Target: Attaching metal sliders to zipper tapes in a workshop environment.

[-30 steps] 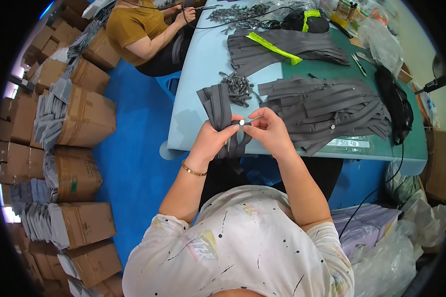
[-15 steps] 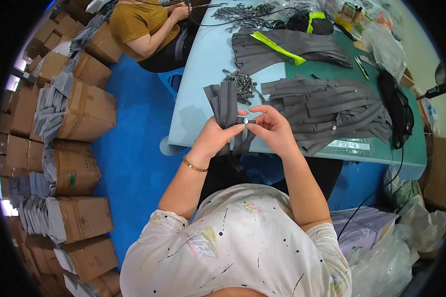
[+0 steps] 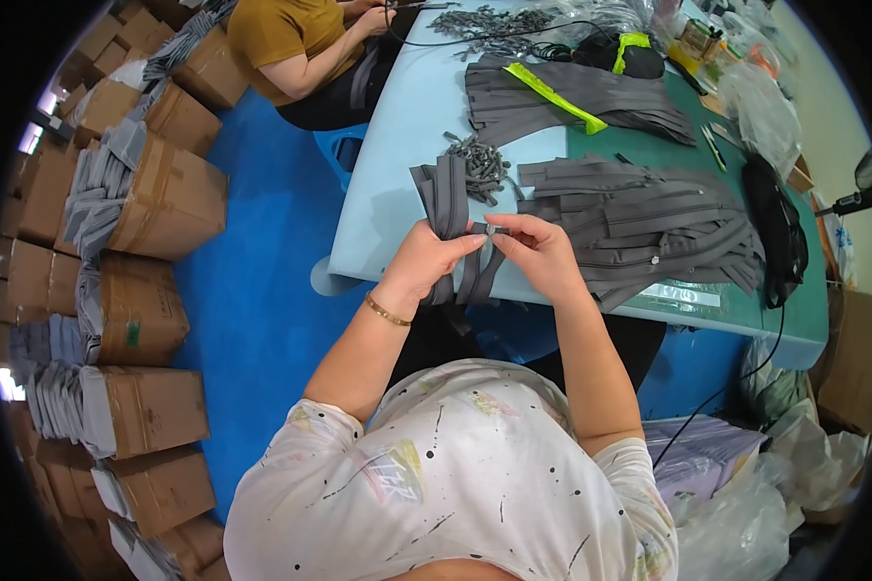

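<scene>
My left hand [image 3: 424, 259] is closed around a bundle of dark grey zippers [image 3: 445, 198], whose tapes stick up past the fingers and hang below them at the table's near edge. My right hand [image 3: 540, 256] meets it, with thumb and forefinger pinched on a small silvery zipper slider [image 3: 490, 231] at a tape end. The fingertips partly cover the slider. Just beyond my hands lies a heap of small grey zipper pulls [image 3: 476, 167]. To the right a wide pile of grey zippers [image 3: 639, 218] spreads over the table, some with shiny sliders.
Another zipper stack [image 3: 591, 97] with a neon strip [image 3: 557, 99] lies farther back. A black pouch [image 3: 777, 223] and snips [image 3: 715, 147] are at the right. A seated co-worker [image 3: 290, 53] is at the far left. Cartons [image 3: 169, 194] with grey pieces line the blue floor [image 3: 261, 252].
The view has shifted slightly. My right fingers have closed in over the slider, which shows less than before. My left hand keeps its hold on the zippers.
</scene>
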Tool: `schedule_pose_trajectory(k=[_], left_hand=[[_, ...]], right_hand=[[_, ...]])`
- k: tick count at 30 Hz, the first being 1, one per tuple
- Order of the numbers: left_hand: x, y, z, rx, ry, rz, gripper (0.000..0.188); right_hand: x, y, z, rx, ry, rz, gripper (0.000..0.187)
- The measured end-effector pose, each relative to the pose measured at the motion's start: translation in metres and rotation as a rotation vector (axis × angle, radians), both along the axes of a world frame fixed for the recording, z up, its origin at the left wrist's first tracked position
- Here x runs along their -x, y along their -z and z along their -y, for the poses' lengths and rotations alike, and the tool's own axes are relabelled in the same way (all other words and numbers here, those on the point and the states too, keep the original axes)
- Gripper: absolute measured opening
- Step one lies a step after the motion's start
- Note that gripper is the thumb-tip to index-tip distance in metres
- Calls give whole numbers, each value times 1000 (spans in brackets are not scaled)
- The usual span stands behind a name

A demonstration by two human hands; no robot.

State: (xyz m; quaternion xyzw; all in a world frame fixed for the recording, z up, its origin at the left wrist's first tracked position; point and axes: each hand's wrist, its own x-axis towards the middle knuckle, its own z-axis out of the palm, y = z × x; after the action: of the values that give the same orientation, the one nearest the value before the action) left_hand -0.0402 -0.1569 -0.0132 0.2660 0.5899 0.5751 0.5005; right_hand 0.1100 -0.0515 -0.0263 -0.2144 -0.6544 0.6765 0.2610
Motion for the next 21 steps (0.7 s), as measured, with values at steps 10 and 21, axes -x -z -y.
schedule_pose_trajectory(k=[10, 21], left_hand=[[-1, 4, 0, -21, -32, -15, 14], [-4, -13, 2, 52, 104, -129, 17]], right_hand=[[1, -5, -1, 94, 18, 2, 26], [0, -6, -1, 156, 26, -5, 25]])
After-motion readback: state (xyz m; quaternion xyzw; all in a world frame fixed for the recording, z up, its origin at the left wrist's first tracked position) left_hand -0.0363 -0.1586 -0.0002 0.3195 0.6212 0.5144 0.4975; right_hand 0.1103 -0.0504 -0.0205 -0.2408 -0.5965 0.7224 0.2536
